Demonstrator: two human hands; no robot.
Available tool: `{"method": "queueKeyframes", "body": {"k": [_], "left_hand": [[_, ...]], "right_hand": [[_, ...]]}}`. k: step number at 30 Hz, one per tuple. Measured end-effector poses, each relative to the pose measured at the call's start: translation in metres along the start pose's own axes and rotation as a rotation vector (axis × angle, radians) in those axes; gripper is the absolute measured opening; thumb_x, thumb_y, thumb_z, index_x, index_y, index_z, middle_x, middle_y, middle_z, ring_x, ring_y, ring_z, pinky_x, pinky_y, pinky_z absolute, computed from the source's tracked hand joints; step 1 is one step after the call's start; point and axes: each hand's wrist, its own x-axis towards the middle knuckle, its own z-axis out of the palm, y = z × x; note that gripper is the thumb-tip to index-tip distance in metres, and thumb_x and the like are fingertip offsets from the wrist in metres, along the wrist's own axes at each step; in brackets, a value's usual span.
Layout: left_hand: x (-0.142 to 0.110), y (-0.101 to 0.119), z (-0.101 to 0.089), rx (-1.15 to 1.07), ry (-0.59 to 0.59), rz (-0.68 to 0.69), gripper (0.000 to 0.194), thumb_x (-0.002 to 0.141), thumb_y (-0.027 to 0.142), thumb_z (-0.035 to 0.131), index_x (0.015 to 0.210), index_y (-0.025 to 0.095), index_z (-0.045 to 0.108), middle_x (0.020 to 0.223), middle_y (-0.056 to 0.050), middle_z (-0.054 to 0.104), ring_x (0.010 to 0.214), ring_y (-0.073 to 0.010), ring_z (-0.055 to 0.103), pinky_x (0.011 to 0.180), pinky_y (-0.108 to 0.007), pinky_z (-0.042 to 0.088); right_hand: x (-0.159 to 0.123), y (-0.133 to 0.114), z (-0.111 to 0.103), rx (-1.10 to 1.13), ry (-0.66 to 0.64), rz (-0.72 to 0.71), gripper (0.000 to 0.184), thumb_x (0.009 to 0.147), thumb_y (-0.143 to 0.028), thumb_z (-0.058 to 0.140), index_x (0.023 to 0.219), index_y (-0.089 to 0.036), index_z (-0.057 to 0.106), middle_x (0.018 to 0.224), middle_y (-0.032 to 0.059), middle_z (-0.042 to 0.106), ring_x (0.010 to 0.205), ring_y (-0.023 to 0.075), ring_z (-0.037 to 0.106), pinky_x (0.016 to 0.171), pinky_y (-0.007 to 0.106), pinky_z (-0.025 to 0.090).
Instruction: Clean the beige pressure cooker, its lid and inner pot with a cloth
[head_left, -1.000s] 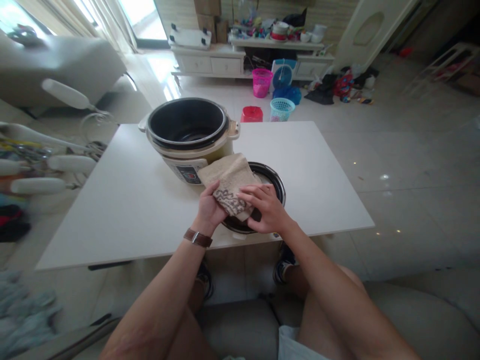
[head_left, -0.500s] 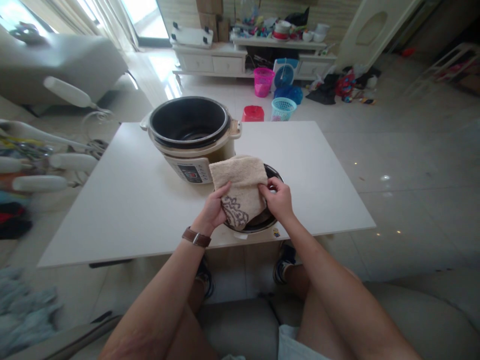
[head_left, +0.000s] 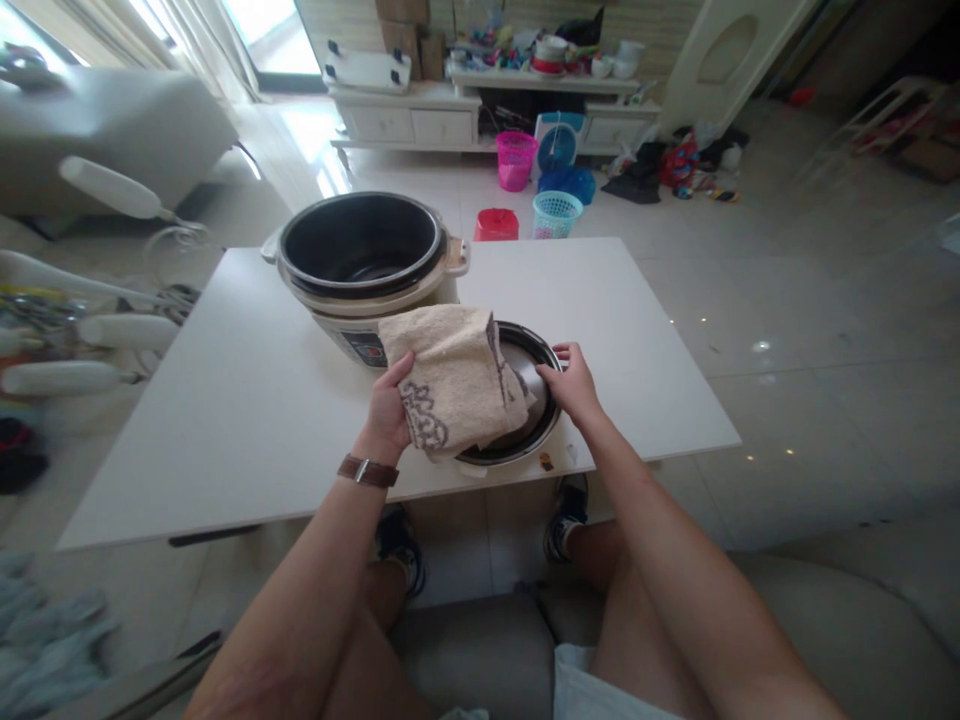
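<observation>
A: Head view: left hand (head_left: 390,408)?
B: Gripping a folded beige cloth (head_left: 454,375), thumb on top. Cloth's over the left part of the lid (head_left: 526,362).
A: Right hand (head_left: 574,386)?
B: Pinching the lid's rim, far right side.
A: Lid where?
B: On the counter (head_left: 255,420), near the sitter's edge. Cooker (head_left: 351,318) stands just behind, top open, dark inside.

From afar, I see a shiny tiled floor (head_left: 675,310) reflecting small lights. A low white cabinet (head_left: 405,126) stands along the beige wall (head_left: 649,18). At the upper left, daylight comes through a bright window (head_left: 274,38), beside which pale curtains (head_left: 214,50) are hanging.
</observation>
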Motion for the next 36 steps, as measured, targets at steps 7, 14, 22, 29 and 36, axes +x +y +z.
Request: {"method": "queueKeyframes", "body": {"k": [7, 14, 22, 29, 36], "left_hand": [[0.0, -0.015, 0.01, 0.038, -0.031, -0.133, 0.054, 0.089, 0.037, 0.068, 0.138, 0.016, 0.069, 0.121, -0.016, 0.081, 0.123, -0.0396, 0.074, 0.114, -0.059, 0.056], [0.001, -0.007, 0.008, -0.015, -0.034, -0.082, 0.052, 0.087, 0.039, 0.071, 0.134, 0.018, 0.072, 0.116, -0.013, 0.083, 0.12, -0.0393, 0.075, 0.11, -0.056, 0.059], [-0.01, 0.01, -0.005, 0.138, -0.05, -0.174, 0.059, 0.076, 0.032, 0.074, 0.13, 0.01, 0.071, 0.107, -0.015, 0.083, 0.106, -0.0395, 0.08, 0.1, -0.056, 0.064], [0.004, -0.012, 0.005, 0.557, 0.058, -0.219, 0.044, 0.072, 0.031, 0.078, 0.112, 0.013, 0.073, 0.105, -0.017, 0.081, 0.101, -0.0359, 0.079, 0.094, -0.051, 0.064], [0.001, -0.021, 0.0, 1.419, 0.135, 0.576, 0.059, 0.077, 0.028, 0.076, 0.133, 0.016, 0.063, 0.137, -0.018, 0.066, 0.134, -0.0354, 0.061, 0.12, -0.055, 0.046]], "right_hand": [[-0.004, -0.005, 0.001, -0.044, -0.017, -0.046, 0.042, 0.069, -0.027, 0.062, 0.11, -0.026, 0.054, 0.119, 0.0124, 0.069, 0.112, 0.0317, 0.064, 0.103, 0.05, 0.051], [-0.003, 0.0, 0.0, -0.073, -0.03, -0.085, 0.046, 0.068, -0.023, 0.059, 0.113, -0.024, 0.056, 0.12, 0.0145, 0.069, 0.113, 0.0331, 0.063, 0.104, 0.051, 0.051], [-0.004, 0.001, 0.003, -0.134, -0.021, -0.108, 0.046, 0.071, -0.022, 0.056, 0.116, -0.024, 0.053, 0.122, 0.0143, 0.066, 0.116, 0.0321, 0.063, 0.103, 0.05, 0.052], [-0.006, -0.001, 0.004, -0.146, -0.008, -0.138, 0.041, 0.073, -0.02, 0.056, 0.114, -0.026, 0.05, 0.119, 0.0125, 0.065, 0.114, 0.0304, 0.063, 0.103, 0.049, 0.052], [-0.008, 0.002, 0.006, -0.144, -0.007, -0.168, 0.044, 0.073, -0.018, 0.055, 0.116, -0.026, 0.05, 0.122, 0.0128, 0.064, 0.118, 0.0305, 0.061, 0.107, 0.05, 0.05]]}}
